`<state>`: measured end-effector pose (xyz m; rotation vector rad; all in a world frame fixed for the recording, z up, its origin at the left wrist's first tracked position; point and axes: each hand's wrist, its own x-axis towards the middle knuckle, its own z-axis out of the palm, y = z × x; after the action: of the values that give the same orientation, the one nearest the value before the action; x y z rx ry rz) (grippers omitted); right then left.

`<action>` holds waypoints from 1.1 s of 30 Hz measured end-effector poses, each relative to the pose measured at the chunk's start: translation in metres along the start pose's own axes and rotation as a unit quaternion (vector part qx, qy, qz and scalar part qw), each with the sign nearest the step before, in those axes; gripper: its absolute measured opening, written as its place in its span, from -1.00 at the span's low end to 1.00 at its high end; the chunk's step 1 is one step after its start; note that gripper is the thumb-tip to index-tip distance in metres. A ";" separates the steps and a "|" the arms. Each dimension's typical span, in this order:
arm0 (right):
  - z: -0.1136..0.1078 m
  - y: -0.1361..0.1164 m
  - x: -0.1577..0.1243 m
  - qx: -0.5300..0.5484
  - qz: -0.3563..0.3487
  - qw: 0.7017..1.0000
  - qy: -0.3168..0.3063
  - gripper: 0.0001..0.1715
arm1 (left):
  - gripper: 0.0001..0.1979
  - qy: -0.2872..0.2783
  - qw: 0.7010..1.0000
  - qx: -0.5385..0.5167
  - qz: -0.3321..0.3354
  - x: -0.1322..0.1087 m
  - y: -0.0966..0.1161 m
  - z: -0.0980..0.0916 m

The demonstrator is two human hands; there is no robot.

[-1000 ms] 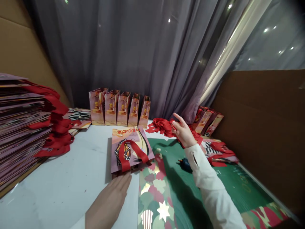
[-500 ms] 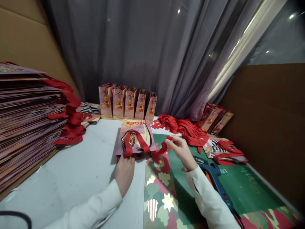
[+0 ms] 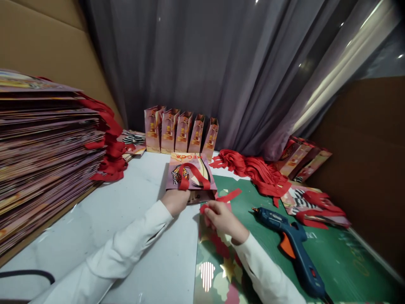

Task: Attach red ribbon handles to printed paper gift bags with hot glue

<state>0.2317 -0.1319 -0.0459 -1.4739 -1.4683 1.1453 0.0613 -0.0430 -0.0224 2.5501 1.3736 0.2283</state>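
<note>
A purple paper gift bag [image 3: 191,171] printed with a butterfly and MECCA lies on the white tabletop, its mouth gaping toward me. A red ribbon handle [image 3: 193,169] loops over its upper face. My left hand [image 3: 175,202] is closed on the left side of the mouth; its fingertips are hidden at the bag's edge. Just in front of the mouth, my right hand [image 3: 218,217] pinches a red ribbon [image 3: 230,195], one end of which sticks out to the right. A blue glue gun [image 3: 292,240] with an orange trigger rests right of that hand.
Several upright bags [image 3: 184,131] line the back. A tall stack of flat bags [image 3: 47,164] stands at left. Red ribbons [image 3: 259,169] are heaped at back right, by a zebra-print bag [image 3: 311,204]. A green board [image 3: 253,236] lies under the glue gun.
My right hand has drawn in left and toward me with the ribbon, to the bag's mouth. My left hand has shifted slightly along the mouth. The view has turned left, baring the glue gun.
</note>
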 end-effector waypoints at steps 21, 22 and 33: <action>0.047 0.007 0.053 0.112 -0.044 0.990 -0.068 -0.60 | -0.85 -0.054 0.995 -0.041 -0.072 -0.009 -0.015 -0.018; 0.047 0.008 0.054 0.113 -0.034 0.991 -0.065 -0.59 | -0.86 -0.053 0.995 -0.044 -0.074 -0.009 -0.016 -0.017; 0.048 0.007 0.053 0.141 -0.024 0.988 -0.052 -0.57 | -0.92 -0.049 0.994 -0.058 -0.073 -0.012 -0.014 -0.018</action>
<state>0.1858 -0.0832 -0.0719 -1.1949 -1.3393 1.3564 0.0395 -0.0429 -0.0093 2.3239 1.4560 0.1500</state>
